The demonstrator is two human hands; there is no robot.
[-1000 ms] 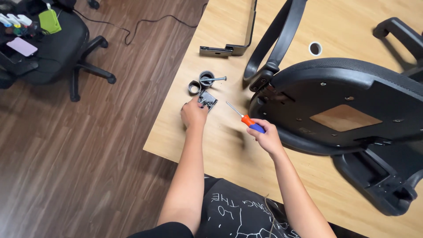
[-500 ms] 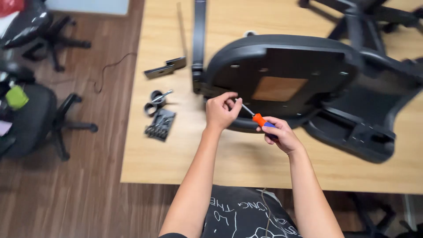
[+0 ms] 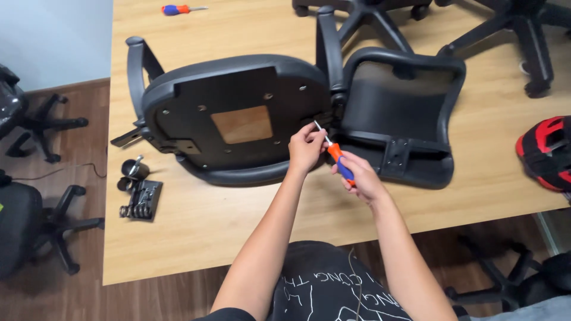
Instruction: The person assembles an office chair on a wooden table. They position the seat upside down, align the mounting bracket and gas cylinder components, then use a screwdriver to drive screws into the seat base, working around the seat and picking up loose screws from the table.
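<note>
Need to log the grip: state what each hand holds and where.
Right hand grips a screwdriver by its orange-blue handle; left hand pinches near its metal shaft.

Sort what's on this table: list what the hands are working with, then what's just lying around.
In use:
left hand
right hand
orange-and-blue screwdriver
upturned chair seat
backrest

Lying about:
second screwdriver
tray of small hardware
castor
red-and-black helmet

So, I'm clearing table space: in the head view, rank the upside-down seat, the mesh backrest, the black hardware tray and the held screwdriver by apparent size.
1. upside-down seat
2. mesh backrest
3. black hardware tray
4. held screwdriver, partly hidden by the right hand; close to the tray, so unsure.
</note>
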